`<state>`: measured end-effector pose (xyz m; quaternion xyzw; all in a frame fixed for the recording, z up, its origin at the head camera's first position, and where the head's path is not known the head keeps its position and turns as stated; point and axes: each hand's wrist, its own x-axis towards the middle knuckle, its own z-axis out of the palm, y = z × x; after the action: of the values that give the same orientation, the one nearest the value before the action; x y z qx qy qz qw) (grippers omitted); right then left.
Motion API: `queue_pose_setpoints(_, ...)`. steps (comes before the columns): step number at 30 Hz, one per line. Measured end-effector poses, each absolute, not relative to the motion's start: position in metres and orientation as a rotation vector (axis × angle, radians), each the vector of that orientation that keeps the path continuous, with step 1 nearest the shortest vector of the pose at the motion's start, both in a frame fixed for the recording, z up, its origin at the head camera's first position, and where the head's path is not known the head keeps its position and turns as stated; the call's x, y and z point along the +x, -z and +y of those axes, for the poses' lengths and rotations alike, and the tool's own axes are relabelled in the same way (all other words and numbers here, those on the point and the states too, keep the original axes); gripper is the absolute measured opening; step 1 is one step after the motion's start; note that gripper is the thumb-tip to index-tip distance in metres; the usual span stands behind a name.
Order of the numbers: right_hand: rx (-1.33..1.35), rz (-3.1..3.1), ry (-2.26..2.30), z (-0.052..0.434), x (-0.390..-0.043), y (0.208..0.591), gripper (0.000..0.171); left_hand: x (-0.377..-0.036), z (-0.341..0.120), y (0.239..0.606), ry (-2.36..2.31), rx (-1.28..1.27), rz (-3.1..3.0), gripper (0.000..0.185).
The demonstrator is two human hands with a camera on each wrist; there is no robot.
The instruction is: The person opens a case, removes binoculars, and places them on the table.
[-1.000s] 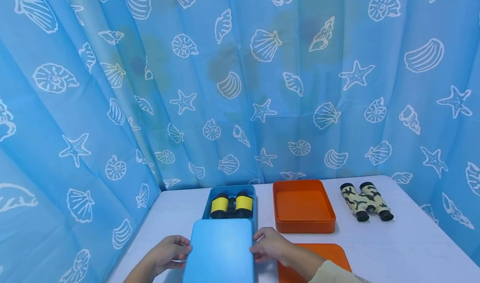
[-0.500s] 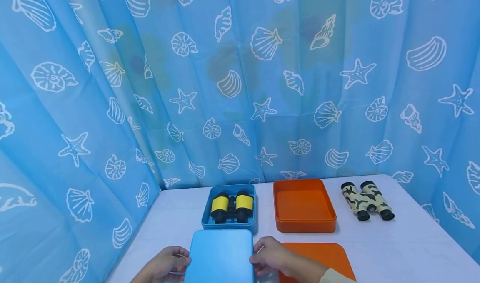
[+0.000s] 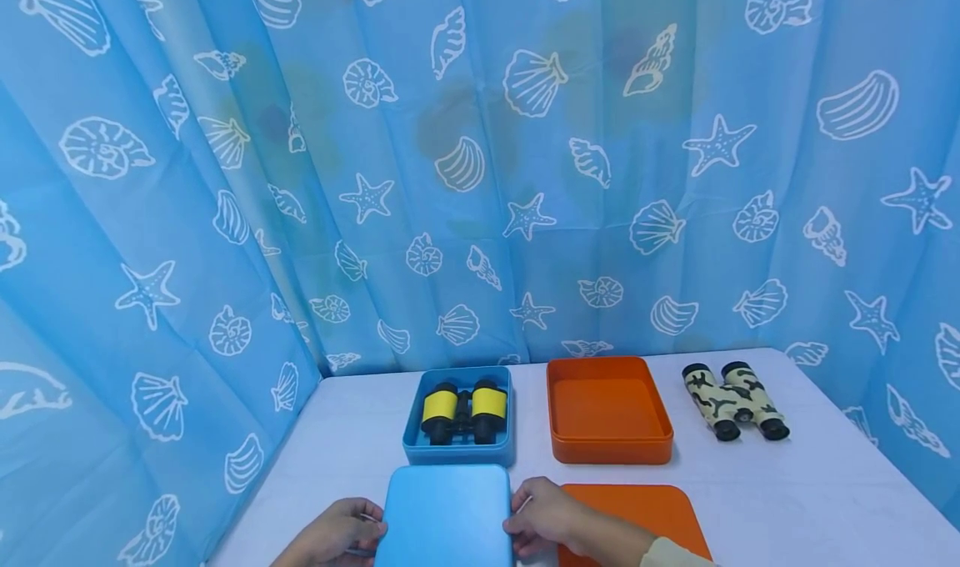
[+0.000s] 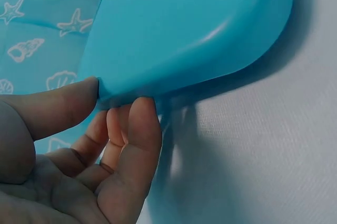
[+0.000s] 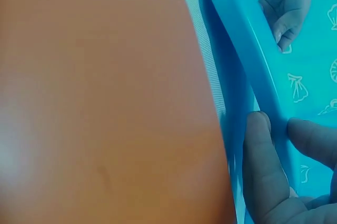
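Observation:
A light blue box lid (image 3: 447,513) is held between my two hands at the near edge of the head view. My left hand (image 3: 347,532) pinches its left edge, thumb on top and fingers beneath, as the left wrist view shows. On the opposite edge my right hand (image 3: 542,517) pinches the lid the same way. Just beyond the lid stands a blue box (image 3: 459,453), with black and yellow binoculars (image 3: 463,413) lying inside. In the left wrist view the lid (image 4: 210,29) casts a shadow on the white cloth.
To the right of the blue box stands an orange box (image 3: 611,450) with nothing in it. An orange lid (image 3: 637,509) lies in front of it, partly under my right forearm. Camouflage-patterned binoculars (image 3: 735,402) lie at the far right. A blue shell-print curtain (image 3: 480,175) rises behind the table.
The blue lid has moved toward me in both hands, off the near part of the blue box. More of the box and the yellow binoculars now shows.

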<state>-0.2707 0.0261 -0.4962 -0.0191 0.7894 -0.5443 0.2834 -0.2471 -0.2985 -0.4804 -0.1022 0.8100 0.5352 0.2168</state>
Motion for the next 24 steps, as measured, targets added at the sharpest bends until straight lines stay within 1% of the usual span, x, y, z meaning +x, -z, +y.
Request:
queue_pose_setpoints(3,-0.062,2.113,1.447,0.026,-0.271,0.497,0.021,-0.248,-0.298,0.483,-1.454,-0.287,2.274,0.015)
queue_pose_setpoints(11,-0.07,2.127,1.438,0.024,-0.27,0.495,0.017,-0.254,-0.293,0.491,-1.345,-0.4,2.326,0.016)
queue_pose_setpoints(17,-0.058,2.137,1.406,0.025,-0.271,0.499,0.018,-0.259,-0.288,0.494,-1.285,-0.49,2.337,0.015)
queue_pose_setpoints(24,-0.047,2.141,1.389,0.024,-0.274,0.502,0.019,-0.257,-0.287,0.493,-1.277,-0.46,2.35,0.015)
